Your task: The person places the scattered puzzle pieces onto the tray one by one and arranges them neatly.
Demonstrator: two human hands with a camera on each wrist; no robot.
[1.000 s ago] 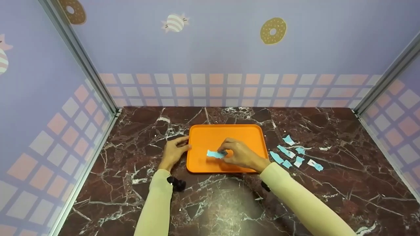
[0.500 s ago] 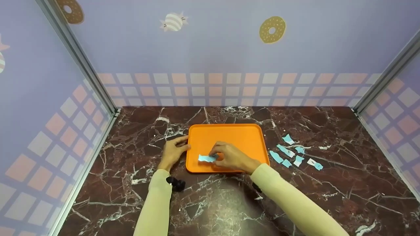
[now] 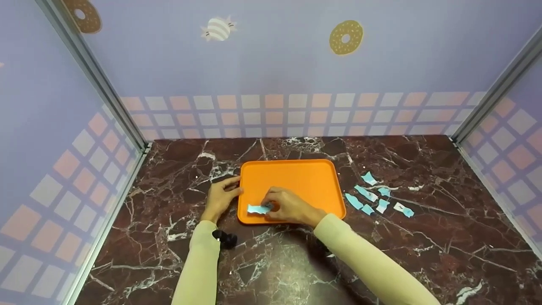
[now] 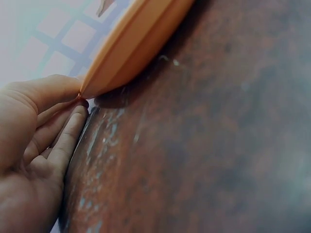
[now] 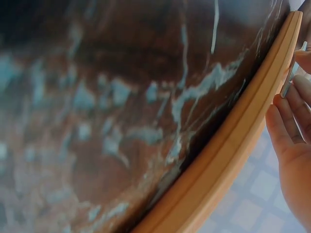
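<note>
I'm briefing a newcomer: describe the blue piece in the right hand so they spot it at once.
On the dark marbled table sits an orange tray. Near the tray's front-left corner, the right hand pinches a torn light-blue piece. Unlike the other blue pieces, scattered right of the tray, it is over the tray.

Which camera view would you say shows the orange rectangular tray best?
The head view: the orange rectangular tray shows there almost whole, its floor partly hidden by the right hand. The wrist views each show only part of its outer side.
</note>
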